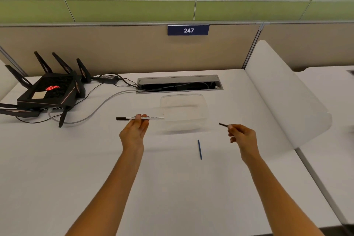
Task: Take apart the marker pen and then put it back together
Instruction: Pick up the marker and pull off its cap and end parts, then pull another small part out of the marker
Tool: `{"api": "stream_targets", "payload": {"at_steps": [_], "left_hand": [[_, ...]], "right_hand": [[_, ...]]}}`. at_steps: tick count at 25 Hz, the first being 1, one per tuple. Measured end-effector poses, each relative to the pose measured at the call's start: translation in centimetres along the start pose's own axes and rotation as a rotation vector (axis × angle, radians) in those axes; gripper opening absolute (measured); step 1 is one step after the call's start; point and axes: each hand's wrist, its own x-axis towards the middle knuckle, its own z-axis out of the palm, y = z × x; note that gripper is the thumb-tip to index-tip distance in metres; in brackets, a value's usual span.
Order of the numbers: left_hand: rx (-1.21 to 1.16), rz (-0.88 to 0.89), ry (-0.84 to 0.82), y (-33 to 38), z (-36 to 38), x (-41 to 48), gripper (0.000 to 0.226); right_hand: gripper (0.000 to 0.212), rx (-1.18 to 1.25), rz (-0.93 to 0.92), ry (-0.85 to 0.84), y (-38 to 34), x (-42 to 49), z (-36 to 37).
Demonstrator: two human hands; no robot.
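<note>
My left hand pinches a white marker barrel held level above the table, its black cap end pointing left. My right hand is off to the right, fingers closed on a short dark piece of the pen that sticks out to the upper left. The two hands are well apart. A thin blue ink stick lies on the white table between and below the hands, touched by neither.
A clear plastic container sits just behind the barrel. A black router with antennas and cables fills the back left. An open cable tray lies at the back. A white curved divider rises on the right.
</note>
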Motion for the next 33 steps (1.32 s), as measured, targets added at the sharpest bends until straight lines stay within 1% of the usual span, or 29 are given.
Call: {"api": "stream_targets", "payload": {"at_steps": [3, 6, 10, 15, 21, 30, 33], "left_hand": [[0.021, -0.047, -0.030, -2.0, 1.0, -1.2, 0.012], [0.028, -0.069, -0.026, -3.4, 0.4, -1.5, 0.012], [0.074, -0.092, -0.019, -4.5, -0.1, -1.8, 0.012], [0.104, -0.101, -0.013, -5.4, -0.6, -1.8, 0.013], [0.124, -0.108, -0.029, -6.0, -0.6, -1.6, 0.013], [0.170, -0.082, -0.062, -6.7, -0.3, -0.9, 0.022], [0.227, -0.045, -0.061, -7.1, -0.2, -0.6, 0.024]], "right_hand": [[0.013, -0.071, 0.100, 0.045, 3.0, -0.1, 1.5], [0.015, -0.195, 0.173, 0.100, 5.4, -0.2, 1.8], [0.017, -0.392, 0.162, 0.117, 6.9, -0.3, 1.7], [0.023, -0.485, 0.165, 0.136, 8.4, -0.1, 1.6], [0.021, -0.605, 0.095, 0.119, 9.0, -0.1, 1.6], [0.020, -0.637, 0.080, 0.103, 9.2, 0.2, 1.6], [0.020, -0.522, 0.098, 0.139, 8.9, 0.0, 1.6]]}}
